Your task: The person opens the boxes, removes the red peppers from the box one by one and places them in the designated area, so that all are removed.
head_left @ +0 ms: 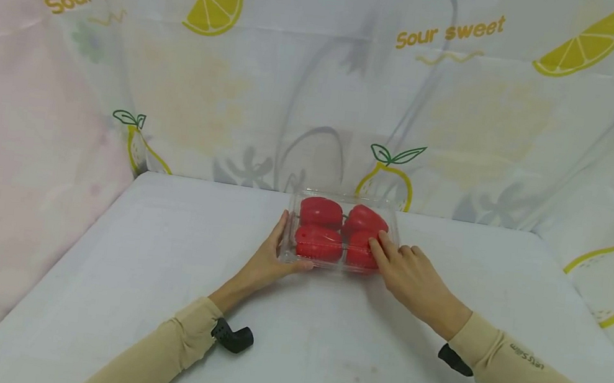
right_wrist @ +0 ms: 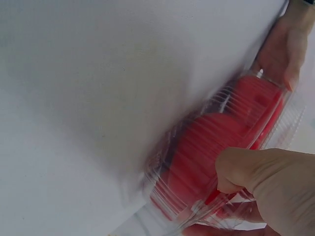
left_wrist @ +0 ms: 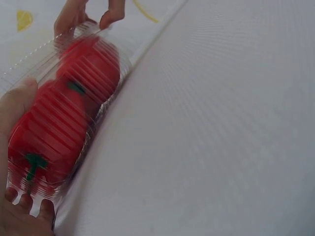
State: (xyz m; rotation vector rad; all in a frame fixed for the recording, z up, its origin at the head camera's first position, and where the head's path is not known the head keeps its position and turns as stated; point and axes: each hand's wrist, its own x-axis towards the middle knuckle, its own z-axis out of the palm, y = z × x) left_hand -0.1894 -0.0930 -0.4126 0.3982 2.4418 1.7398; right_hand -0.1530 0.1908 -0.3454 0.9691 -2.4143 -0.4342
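Several red bell peppers (head_left: 318, 242) with green stems sit in a clear ribbed plastic box (head_left: 340, 196) near the table's back edge. My left hand (head_left: 264, 268) grips the box's left end, thumb along the front rim and fingers around the side. At the right front corner, my right hand (head_left: 415, 284) holds the box's edge. In the right wrist view, the bent thumb of the right hand (right_wrist: 275, 177) lies on the rim, with other fingers behind the plastic. Whether the lid is fully closed is hard to see through the clear plastic.
A white cloth covers the table (head_left: 291, 340). Behind it hangs a pale curtain (head_left: 318, 80) printed with lemons and words, continuing along both sides. Black wrist devices (head_left: 232, 336) are strapped at both sleeve cuffs.
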